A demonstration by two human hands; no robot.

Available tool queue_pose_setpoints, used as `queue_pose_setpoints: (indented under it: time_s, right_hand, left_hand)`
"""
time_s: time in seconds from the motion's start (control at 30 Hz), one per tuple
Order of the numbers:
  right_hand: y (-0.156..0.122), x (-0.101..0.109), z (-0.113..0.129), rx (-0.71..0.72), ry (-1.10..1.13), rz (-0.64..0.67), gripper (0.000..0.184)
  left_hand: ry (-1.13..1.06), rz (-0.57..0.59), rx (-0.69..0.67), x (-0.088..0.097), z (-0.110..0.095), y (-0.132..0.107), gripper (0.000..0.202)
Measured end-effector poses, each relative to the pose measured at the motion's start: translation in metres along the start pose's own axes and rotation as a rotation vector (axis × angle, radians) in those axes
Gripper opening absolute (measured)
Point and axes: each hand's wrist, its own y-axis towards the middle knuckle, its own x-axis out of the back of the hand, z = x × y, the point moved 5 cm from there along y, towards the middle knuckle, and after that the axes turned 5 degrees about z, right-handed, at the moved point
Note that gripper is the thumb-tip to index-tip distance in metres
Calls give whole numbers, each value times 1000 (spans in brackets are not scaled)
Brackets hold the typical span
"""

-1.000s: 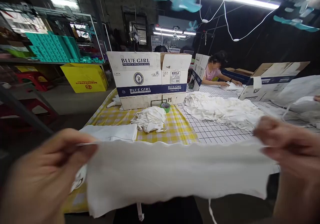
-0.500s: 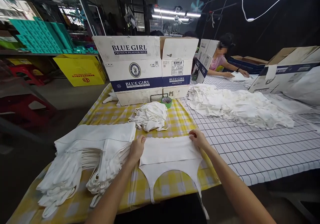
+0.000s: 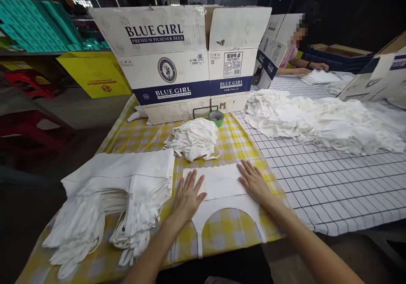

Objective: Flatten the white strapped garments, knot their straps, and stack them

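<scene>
A white cloth piece with two long straps [image 3: 222,187] lies flat on the yellow checked tablecloth [image 3: 234,144] in front of me. My left hand [image 3: 187,194] rests flat on its left end, fingers spread. My right hand [image 3: 253,181] lies flat on its right end, fingers stretched out. Neither hand holds anything. To the left sits a neat stack of the same white pieces [image 3: 117,191], their straps hanging toward the table edge. A small crumpled heap of white cloth [image 3: 194,138] lies just beyond my hands.
An open "Blue Girl" cardboard box [image 3: 177,64] stands behind the heap, a green tape roll [image 3: 216,117] at its foot. A large pile of white cloth [image 3: 320,119] covers the grid-patterned tablecloth on the right. Another person [image 3: 296,51] works at the far end among more boxes.
The cloth, first held stretched in the air between my hands, now lies on the table. My fingers have gone from pinching its top corners to pressing flat on it.
</scene>
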Motion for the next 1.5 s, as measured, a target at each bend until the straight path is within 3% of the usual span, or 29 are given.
queue_pose_setpoints:
  time_s: [0.27, 0.4, 0.5, 0.83, 0.93, 1.0, 1.07, 1.17, 1.23, 1.27, 1.3, 1.4, 1.5]
  right_hand:
    - [-10, -5, -28, -74, -106, 64, 52]
    - [-13, 1, -20, -101, -115, -16, 52]
    - [-16, -3, -13, -44, -119, 29, 52]
    - [-18, -3, -12, -33, -20, 54, 50]
    - [-31, 19, -13, -103, 165, -35, 49]
    - [-54, 44, -15, -203, 363, -115, 47]
    - [-85, 65, -12, -286, 569, -66, 40]
    - [-141, 68, 3, -318, 794, 316, 41]
    - [-177, 50, 15, -340, 875, 538, 39]
    - [-190, 37, 19, -371, 906, 576, 36]
    - [-199, 23, 20, -428, 936, 536, 34]
    - [-204, -20, 27, -557, 1127, 245, 50]
    - [-196, -48, 41, -547, 1274, 76, 47]
  left_hand:
    - [32, 101, 12, 5, 21, -45, 64]
    - [-72, 43, 94, 2, 22, -66, 68]
    - [-81, -10, 111, -2, 22, -78, 70]
    - [70, 20, -13, 7, 8, -90, 60]
    - [43, -20, -4, 7, 11, -89, 56]
    - [10, -66, 5, 9, 10, -82, 54]
    - [-10, -94, -7, 12, 0, -67, 54]
    - [-18, -58, -121, 14, -35, -30, 51]
    - [-31, -5, -223, 11, -67, 0, 49]
    - [-42, 21, -273, 9, -83, 14, 50]
    - [-55, 49, -322, 5, -99, 28, 50]
    - [-94, 124, -448, -8, -137, 63, 52]
    - [-120, 187, -513, -22, -159, 85, 50]
